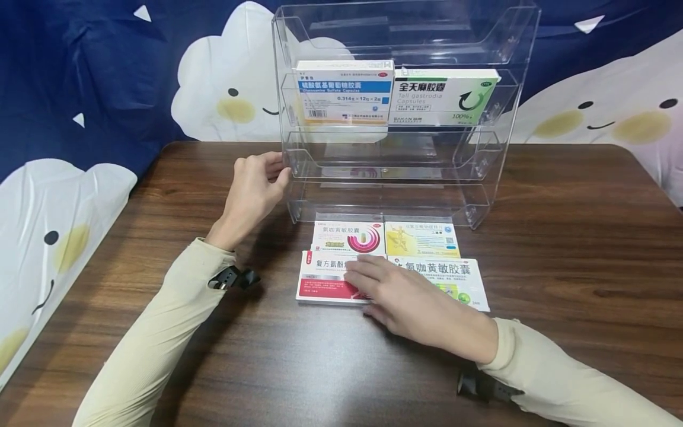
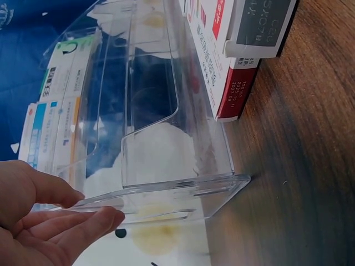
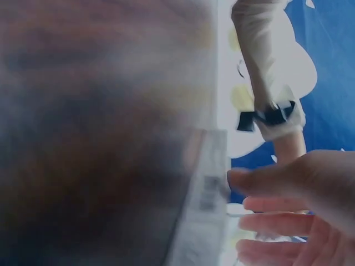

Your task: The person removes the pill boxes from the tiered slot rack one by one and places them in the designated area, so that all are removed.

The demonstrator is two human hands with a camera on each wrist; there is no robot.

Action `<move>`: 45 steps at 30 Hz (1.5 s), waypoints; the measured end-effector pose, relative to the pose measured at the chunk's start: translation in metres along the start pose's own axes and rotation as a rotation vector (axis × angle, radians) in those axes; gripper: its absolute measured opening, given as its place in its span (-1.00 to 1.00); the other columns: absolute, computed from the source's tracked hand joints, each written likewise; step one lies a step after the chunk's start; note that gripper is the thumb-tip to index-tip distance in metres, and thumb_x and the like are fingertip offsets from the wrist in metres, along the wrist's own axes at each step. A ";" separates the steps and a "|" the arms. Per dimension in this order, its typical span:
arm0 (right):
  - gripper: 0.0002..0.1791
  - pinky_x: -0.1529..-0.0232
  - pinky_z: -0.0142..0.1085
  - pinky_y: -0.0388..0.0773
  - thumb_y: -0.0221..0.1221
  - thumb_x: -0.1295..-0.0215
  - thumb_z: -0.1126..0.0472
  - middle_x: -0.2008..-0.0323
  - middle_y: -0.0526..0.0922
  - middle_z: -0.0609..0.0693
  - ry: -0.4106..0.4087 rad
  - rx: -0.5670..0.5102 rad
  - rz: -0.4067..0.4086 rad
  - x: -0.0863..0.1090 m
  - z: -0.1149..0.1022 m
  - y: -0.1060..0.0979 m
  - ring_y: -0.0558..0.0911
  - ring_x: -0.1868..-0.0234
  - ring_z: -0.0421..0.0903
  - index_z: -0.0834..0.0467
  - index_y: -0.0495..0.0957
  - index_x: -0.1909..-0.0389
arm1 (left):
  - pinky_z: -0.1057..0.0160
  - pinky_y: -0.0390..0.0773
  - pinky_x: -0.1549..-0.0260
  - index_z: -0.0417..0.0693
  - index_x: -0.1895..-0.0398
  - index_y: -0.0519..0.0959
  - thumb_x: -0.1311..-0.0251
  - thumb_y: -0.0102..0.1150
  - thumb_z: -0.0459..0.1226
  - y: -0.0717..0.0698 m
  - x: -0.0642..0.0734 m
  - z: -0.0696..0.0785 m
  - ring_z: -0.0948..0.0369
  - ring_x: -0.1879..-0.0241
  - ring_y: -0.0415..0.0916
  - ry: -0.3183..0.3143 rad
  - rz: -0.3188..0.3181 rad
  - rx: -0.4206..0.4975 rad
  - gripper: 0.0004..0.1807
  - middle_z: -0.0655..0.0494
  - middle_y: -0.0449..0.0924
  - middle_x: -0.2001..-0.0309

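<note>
Left hand (image 1: 253,187): grip pinching the side edge of the clear rack (image 1: 384,172); a steadying hold, I judge. Rack upright on the table (image 1: 240,367).

Red-and-white box (image 1: 325,284): on the table before the rack, front row, left; right hand's fingers over its right part.

Right hand (image 1: 408,305): grip loose, fingers extended, closed on nothing. Step in hand, as I read it: taking up a front box. Next move calls for thumb and fingers brought together on one box's edges, the rack kept steady.

Obscured, left to right. Red-and-white box: end of its title covered. Right hand: whether the fingertips press or merely hover, I cannot tell; right wrist view blurred, lettering there unreadable. White-and-green box (image 1: 453,276): front row, right; lower left part behind the hand.
</note>
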State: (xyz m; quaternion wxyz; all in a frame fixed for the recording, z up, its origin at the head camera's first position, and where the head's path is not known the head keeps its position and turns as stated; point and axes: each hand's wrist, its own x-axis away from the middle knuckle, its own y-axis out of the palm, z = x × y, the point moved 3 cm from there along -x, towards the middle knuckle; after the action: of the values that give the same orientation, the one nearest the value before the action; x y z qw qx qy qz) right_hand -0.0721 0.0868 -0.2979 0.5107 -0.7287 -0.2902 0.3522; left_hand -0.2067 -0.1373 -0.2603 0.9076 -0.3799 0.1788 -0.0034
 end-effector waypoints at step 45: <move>-0.60 -0.20 0.02 0.40 0.19 -0.17 0.48 -0.01 0.57 0.40 0.353 0.254 0.588 -0.015 0.147 -0.167 0.53 -0.08 0.31 0.47 0.49 -0.07 | 0.11 0.60 0.05 -0.46 0.03 0.58 -0.22 0.09 -0.44 0.000 0.000 -0.001 -0.01 0.06 0.64 0.009 0.016 0.008 -0.70 -0.28 0.65 0.12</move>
State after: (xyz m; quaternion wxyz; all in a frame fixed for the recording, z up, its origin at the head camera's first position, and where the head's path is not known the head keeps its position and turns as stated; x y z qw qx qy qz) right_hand -0.2105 0.2060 -0.1699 0.5161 -0.7613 0.0701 0.3861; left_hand -0.2072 -0.1379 -0.2604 0.9082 -0.3750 0.1859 0.0013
